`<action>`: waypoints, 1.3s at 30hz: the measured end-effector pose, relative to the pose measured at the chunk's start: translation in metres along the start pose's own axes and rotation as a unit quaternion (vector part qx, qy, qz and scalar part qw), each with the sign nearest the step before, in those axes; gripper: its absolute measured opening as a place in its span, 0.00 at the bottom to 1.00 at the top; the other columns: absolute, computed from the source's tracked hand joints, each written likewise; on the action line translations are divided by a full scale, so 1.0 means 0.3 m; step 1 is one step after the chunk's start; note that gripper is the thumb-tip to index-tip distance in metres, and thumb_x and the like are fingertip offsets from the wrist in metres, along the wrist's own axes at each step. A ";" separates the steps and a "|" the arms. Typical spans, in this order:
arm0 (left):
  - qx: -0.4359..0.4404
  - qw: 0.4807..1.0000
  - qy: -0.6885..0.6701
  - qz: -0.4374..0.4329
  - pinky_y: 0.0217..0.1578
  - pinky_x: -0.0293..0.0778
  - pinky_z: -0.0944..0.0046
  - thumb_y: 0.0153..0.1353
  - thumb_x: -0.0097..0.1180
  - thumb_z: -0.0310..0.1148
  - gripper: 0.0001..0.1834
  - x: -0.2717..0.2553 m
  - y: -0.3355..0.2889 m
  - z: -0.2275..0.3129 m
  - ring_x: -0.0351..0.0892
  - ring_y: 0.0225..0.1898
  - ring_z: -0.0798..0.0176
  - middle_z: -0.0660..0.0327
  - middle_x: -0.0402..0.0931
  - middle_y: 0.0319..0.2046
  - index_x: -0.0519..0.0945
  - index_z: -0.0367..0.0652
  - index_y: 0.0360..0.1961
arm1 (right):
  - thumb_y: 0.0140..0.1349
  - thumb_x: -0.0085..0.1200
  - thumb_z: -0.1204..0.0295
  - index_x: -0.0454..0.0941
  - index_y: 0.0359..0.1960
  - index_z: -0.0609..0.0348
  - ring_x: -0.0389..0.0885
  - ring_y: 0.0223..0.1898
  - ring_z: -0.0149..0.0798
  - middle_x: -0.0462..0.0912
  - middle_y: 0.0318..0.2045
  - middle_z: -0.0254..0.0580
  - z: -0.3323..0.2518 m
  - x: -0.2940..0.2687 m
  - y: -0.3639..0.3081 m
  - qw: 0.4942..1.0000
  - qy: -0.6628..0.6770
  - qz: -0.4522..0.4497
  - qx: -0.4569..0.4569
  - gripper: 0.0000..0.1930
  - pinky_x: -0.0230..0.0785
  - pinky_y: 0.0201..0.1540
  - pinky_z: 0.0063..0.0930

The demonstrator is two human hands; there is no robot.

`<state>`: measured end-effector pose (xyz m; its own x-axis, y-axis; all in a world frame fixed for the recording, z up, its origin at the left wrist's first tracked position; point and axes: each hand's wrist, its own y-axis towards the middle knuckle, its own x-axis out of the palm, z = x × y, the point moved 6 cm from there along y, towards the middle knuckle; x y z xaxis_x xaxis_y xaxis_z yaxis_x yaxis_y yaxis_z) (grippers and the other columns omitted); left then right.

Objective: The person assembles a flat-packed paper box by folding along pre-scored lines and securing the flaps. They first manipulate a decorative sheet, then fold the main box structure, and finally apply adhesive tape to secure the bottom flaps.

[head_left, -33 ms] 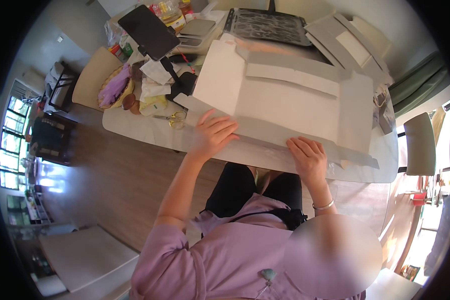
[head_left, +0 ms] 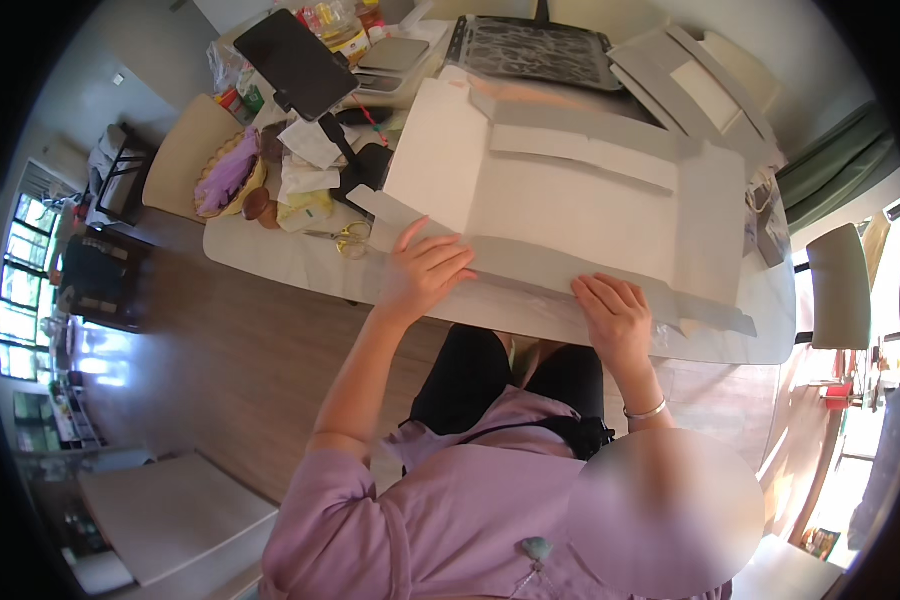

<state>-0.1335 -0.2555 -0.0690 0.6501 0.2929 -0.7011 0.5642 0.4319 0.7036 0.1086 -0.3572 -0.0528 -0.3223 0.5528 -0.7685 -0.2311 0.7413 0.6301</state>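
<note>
An unfolded cardboard box (head_left: pixel 580 215), white inside with greyish flaps, lies spread on the table in front of me. My left hand (head_left: pixel 425 272) is at the left part of its near flap, fingers bent over the edge and the index finger a little apart. Farther right on the same flap, my right hand (head_left: pixel 615 312) curls its fingers over the edge; a bangle (head_left: pixel 647 410) circles that wrist. Both hands grip the flap, as far as the visible fingers show. Their undersides are hidden.
Yellow-handled scissors (head_left: pixel 352 238) lie left of the box. Behind them stands a phone on a holder (head_left: pixel 295 65), near a basket with purple cloth (head_left: pixel 228 180). A dark tray (head_left: pixel 535 52) and folded grey cardboard (head_left: pixel 695 85) sit at the back. The table edge (head_left: pixel 300 285) runs close before me.
</note>
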 end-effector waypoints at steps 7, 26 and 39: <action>0.009 0.999 0.014 0.035 0.65 0.62 0.43 0.45 0.73 0.35 0.13 -0.008 -0.021 0.041 0.82 0.45 0.68 0.73 0.83 0.34 0.86 0.50 0.34 | 0.52 0.64 0.74 0.83 0.40 0.57 0.82 0.46 0.39 0.84 0.42 0.36 -0.076 0.003 0.041 0.999 0.023 0.024 -0.015 0.12 0.73 0.49 0.37; 0.014 1.000 -0.011 0.016 0.62 0.65 0.46 0.53 0.70 0.34 0.16 0.093 0.075 0.201 0.79 0.52 0.59 0.65 0.82 0.46 0.85 0.47 0.43 | 0.54 0.67 0.74 0.79 0.33 0.55 0.79 0.36 0.45 0.81 0.37 0.41 0.142 -0.247 -0.145 0.957 0.008 0.186 0.223 0.09 0.71 0.37 0.36; 0.099 0.983 -0.107 -0.111 0.66 0.58 0.44 0.55 0.67 0.45 0.29 0.331 0.394 0.483 0.70 0.63 0.56 0.59 0.75 0.57 0.79 0.46 0.56 | 0.66 0.59 0.70 0.77 0.54 0.68 0.82 0.23 0.30 0.83 0.40 0.42 0.348 -0.140 -0.332 0.587 0.592 0.097 0.544 0.18 0.75 0.25 0.20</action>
<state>0.0716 -0.2990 -0.0388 0.5797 0.0157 -0.8147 0.7788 0.2836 0.5596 0.2410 -0.4146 -0.0949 -0.8070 0.4918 0.3270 0.4299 0.8688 -0.2456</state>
